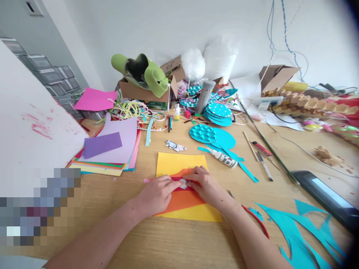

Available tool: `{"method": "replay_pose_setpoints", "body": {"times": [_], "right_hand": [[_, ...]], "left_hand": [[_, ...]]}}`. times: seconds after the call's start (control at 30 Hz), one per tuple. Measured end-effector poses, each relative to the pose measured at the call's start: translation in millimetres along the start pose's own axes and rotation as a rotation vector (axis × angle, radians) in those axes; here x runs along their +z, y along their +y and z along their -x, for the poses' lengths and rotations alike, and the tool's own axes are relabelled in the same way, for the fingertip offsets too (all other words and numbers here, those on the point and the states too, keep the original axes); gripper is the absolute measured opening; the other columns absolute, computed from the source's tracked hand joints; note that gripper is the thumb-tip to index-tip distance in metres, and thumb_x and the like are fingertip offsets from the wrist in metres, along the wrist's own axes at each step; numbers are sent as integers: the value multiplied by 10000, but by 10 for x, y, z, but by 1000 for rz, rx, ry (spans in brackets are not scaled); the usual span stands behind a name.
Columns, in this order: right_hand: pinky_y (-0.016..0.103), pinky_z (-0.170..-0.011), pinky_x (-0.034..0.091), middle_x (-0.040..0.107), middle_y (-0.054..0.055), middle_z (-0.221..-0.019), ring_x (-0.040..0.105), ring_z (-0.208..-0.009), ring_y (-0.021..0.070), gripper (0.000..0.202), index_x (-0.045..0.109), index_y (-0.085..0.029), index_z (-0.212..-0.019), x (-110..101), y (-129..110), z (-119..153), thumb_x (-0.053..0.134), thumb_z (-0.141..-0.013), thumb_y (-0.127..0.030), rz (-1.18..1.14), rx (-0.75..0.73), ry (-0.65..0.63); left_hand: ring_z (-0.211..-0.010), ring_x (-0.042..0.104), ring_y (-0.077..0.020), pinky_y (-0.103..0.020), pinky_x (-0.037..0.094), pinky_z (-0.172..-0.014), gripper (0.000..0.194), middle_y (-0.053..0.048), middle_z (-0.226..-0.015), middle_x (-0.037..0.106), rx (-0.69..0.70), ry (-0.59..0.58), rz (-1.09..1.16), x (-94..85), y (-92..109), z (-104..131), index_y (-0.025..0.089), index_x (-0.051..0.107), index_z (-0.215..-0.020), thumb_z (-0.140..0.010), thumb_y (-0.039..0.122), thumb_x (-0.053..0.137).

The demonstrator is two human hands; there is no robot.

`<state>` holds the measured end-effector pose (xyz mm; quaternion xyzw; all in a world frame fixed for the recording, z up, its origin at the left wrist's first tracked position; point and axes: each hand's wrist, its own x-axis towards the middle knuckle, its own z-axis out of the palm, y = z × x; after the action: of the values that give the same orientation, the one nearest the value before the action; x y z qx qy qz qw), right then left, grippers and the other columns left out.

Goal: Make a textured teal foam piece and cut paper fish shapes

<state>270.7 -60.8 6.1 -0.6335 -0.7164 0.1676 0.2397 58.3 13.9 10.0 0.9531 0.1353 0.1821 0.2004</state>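
Note:
A yellow sheet (179,162) lies on the table with orange paper (185,202) and a dark red strip layered across it. At their middle is a small whitish cutout (183,183). My left hand (159,192) rests on the layers from the left, its index finger extended onto the cutout's edge. From the right, my right hand (204,184) touches the cutout's other side with bent, spread fingers. Neither hand is closed round anything. A pink strip end (146,181) sticks out left of the yellow sheet.
Behind the sheet lie paper fish cutouts (175,145) and a glue bottle (226,158). Coloured papers (112,145) are stacked at left. Red-handled scissors (256,220), blue scraps (297,231) and a black phone-like device (328,194) lie at right. A grey flask (205,97) stands behind.

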Motion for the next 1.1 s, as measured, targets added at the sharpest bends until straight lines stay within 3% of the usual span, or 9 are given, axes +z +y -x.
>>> {"method": "replay_pose_setpoints", "body": {"times": [0.2, 0.43, 0.7, 0.87, 1.0, 1.1], "right_hand": [[339, -755, 466, 594, 74, -853, 527, -832, 203, 287, 733, -263, -1038, -9, -1, 0, 562, -863, -112, -26, -4, 0], [320, -701, 456, 580, 73, -781, 536, -796, 196, 397, 726, -228, -1097, -124, 73, 13, 425, -896, -66, -44, 24, 136], [301, -726, 448, 571, 66, -838, 509, -807, 178, 515, 733, -317, -1084, -114, 8, 29, 415, -847, 12, -14, -86, -51], [307, -747, 450, 552, 61, -859, 504, -813, 173, 584, 720, -345, -1102, -103, 17, 42, 410, -806, 52, 25, -83, -85], [317, -768, 449, 550, 63, -879, 506, -837, 177, 587, 715, -350, -1108, -101, 33, 54, 418, -803, 54, 38, -72, -100], [309, -771, 446, 546, 58, -870, 507, -833, 172, 555, 723, -349, -1092, -102, 29, 59, 438, -814, 38, 37, -77, -108]], "left_hand": [[-985, 566, -195, -328, 521, -851, 566, -92, -1039, 641, 0, -62, -31, 9, 10, 2, 154, 516, -1280, -757, -35, 405], [-1014, 552, -202, -342, 511, -881, 578, -92, -1064, 641, -14, -103, -24, 1, 22, -14, 139, 503, -1295, -755, -38, 394], [-1018, 555, -207, -354, 515, -873, 599, -86, -1049, 641, -27, -91, -13, 21, 10, -7, 168, 499, -1302, -746, -32, 401], [-1027, 569, -209, -368, 519, -886, 602, -99, -1071, 637, -58, -80, 24, 20, 13, -5, 164, 481, -1326, -760, -29, 408], [-1063, 582, -186, -378, 505, -933, 683, -84, -1175, 630, -110, 5, 120, 31, 8, -1, 199, 340, -1426, -785, -32, 387], [-1075, 581, -170, -365, 494, -947, 709, -60, -1158, 649, -134, 168, 163, 46, -16, 4, 226, 306, -1437, -786, -48, 370]]}}
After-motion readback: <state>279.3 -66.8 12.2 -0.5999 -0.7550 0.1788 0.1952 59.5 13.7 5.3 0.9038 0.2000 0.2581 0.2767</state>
